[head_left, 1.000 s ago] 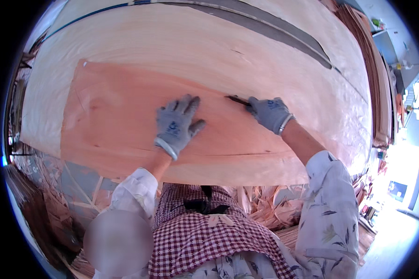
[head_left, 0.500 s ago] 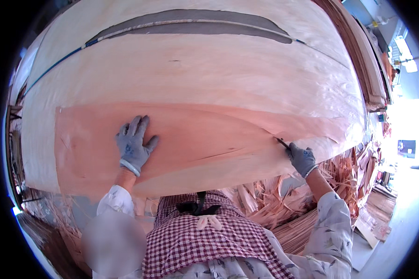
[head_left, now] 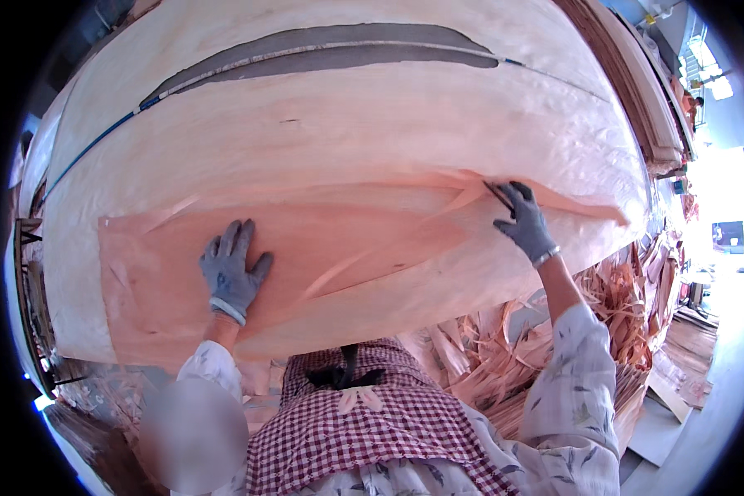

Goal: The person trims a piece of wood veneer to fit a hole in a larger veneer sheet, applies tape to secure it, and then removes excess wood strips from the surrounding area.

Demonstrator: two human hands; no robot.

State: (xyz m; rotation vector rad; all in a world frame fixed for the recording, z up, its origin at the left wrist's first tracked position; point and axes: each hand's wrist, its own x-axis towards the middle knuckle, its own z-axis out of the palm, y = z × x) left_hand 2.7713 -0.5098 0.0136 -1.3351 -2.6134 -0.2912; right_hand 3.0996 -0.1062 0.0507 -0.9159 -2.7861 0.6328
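A thin reddish-pink veneer sheet [head_left: 165, 256] lies on a broad pale veneer surface [head_left: 372, 124]. My left hand [head_left: 235, 269], in a grey glove, rests flat on the reddish sheet with its fingers spread. At the right my gloved right hand [head_left: 527, 223] grips a small dark knife [head_left: 496, 195], its thin end at the sheet's upper part. Beside that hand, a narrow pink strip of veneer [head_left: 583, 207] is creased and partly lifted. Folds also run through the middle of the sheet. The knife's handle is mostly hidden by my fingers.
Across the far side, a white and blue cord [head_left: 99, 136] spans a dark grey elongated patch [head_left: 339, 59]. Veneer stacks [head_left: 628, 91] stand at the right. Torn veneer scraps [head_left: 488, 347] lie below the near edge, close to my checked apron [head_left: 372, 430].
My right hand has moved up and away from me with the knife. The sheet's right part has been pushed into folds and a lifted strip. My left hand stays nearly in place.
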